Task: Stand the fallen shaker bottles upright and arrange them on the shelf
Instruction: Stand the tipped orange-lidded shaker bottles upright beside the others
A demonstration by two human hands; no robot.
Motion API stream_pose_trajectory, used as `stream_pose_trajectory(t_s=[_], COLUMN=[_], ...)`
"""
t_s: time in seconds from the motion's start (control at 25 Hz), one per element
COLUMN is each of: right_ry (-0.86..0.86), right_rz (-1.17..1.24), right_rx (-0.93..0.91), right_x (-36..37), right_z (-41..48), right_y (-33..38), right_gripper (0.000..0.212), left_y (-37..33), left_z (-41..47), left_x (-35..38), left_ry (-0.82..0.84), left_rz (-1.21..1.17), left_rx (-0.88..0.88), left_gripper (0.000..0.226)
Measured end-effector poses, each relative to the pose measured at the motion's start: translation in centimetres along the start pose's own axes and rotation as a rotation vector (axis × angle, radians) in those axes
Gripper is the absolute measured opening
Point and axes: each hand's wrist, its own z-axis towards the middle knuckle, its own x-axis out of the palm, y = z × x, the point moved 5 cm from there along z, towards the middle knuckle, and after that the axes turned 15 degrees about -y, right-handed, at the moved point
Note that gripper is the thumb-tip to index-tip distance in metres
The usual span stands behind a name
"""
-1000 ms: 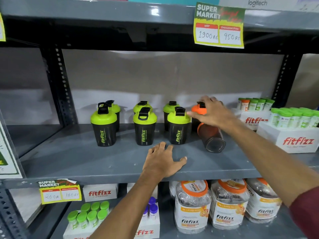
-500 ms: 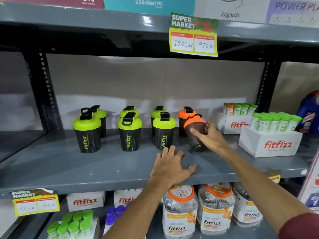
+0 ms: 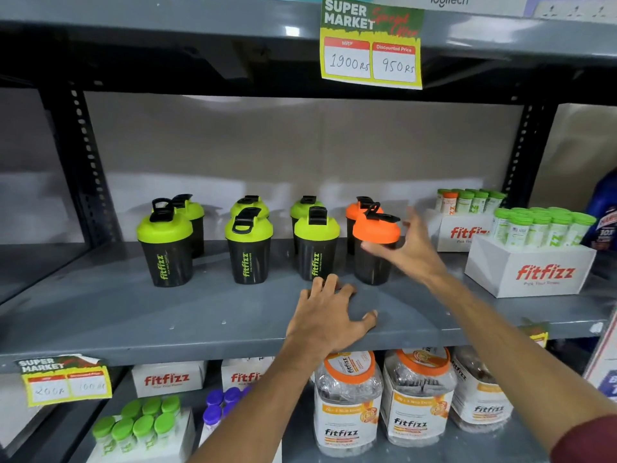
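- shelf: grey metal, carrying eight shakers in two rows, all standing upright
- fitfizz box: sitting toward the shelf's right edge
- left hand: lying flat on the front edge, fingers spread, gripping nothing
- right hand: fingers open, just beside the orange-lid shaker, apparently not gripping it
- orange-lid shaker: standing at the front row's right end

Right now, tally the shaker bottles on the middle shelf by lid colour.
Green-lidded shaker bottles: 6
Orange-lidded shaker bottles: 2
Total: 8, all standing upright.
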Motion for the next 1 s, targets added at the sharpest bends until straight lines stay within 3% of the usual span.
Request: stream_pose_trajectory(t_s=[0.08, 0.16, 0.28, 0.4, 0.56, 0.76, 1.0], right_ry=[-0.153, -0.135, 0.185, 0.463, 0.586, 0.658, 0.632], right_rz=[-0.166, -0.475, -0.917, -1.113, -1.108, -1.159, -1.0], right_rx=[-0.148, -0.295, -0.323, -0.256, -0.365, -0.681, -0.961], right_x=[-1.6, -2.0, 0.1, 2.3, 3.0, 4.4, 3.2], right_z=[1.5, 3.2, 5.5, 7.4, 8.7, 7.9, 5.5], right_y=[3.3, 6.7, 9.3, 9.3, 9.7, 8.4, 8.3], right_gripper=[0.112, 0.101, 0.088, 0.076, 0.073, 0.066, 0.057], left_y=[-0.1, -0.2, 0.0, 0.0, 0.1, 0.0, 0.0], left_z=[-0.1, -0.2, -0.2, -0.3, -0.2, -0.2, -0.1], left_x=[-0.1, -0.1, -0.1, -0.2, -0.2, 0.0, -0.2], left_ry=[-0.011, -0.011, -0.006, -0.02, -0.016, -0.023, -0.038], left_rz=[-0.005, -0.022, -0.029, -0.035, -0.042, -0.034, -0.055], left_rx=[0.003, 0.004, -0.006, 0.004, -0.001, -0.005, -0.002], left_gripper=[0.07, 0.069, 0.069, 0.069, 0.07, 0.071, 0.069])
